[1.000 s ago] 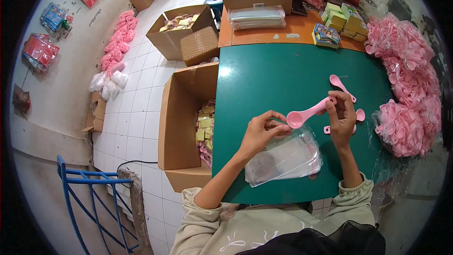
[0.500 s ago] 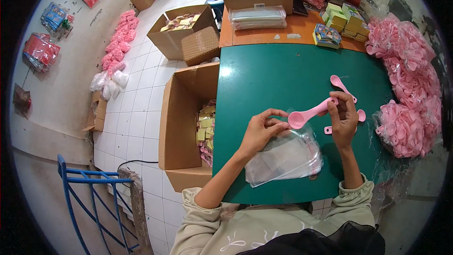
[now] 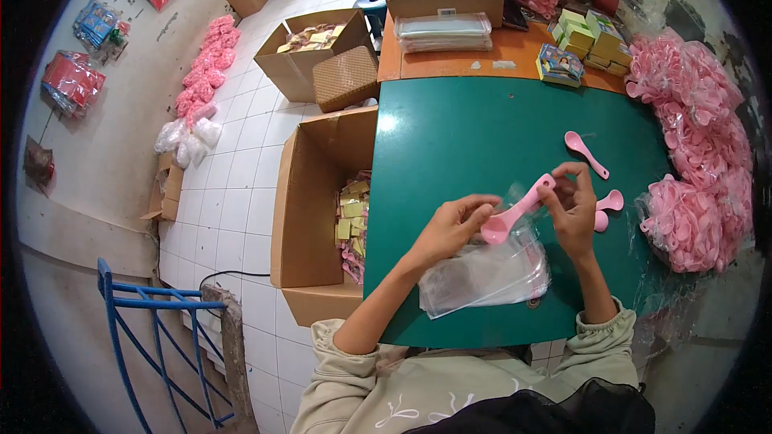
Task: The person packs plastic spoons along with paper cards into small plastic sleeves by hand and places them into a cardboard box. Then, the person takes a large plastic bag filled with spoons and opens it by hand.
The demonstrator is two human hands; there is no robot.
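Observation:
Above the green table (image 3: 466,128), my right hand (image 3: 573,213) pinches the handle end of a pink spoon (image 3: 521,209), whose bowl points down to the left. My left hand (image 3: 454,229) is closed, thumb against fingers, on the edge of a thin clear bag near the spoon's bowl. The bag's outline is hard to make out; whether the bowl is inside it I cannot tell. Beneath both hands lies a stack of clear bags (image 3: 482,277). Past my right hand, one pink spoon (image 3: 586,154) lies farther back, and others (image 3: 611,200) are partly hidden by the hand.
Bundles of pink spoons (image 3: 693,221) line the right edge. At the back, an orange table (image 3: 450,68) holds packed bags (image 3: 444,32), small yellow boxes (image 3: 599,36) and a carton (image 3: 442,4). An open carton (image 3: 318,193) with yellow and pink packets stands at the left.
The spoon has swung to a steeper angle, its bowl lower and closer to my left hand. My right hand has moved slightly left and down. The camera view has shifted a little.

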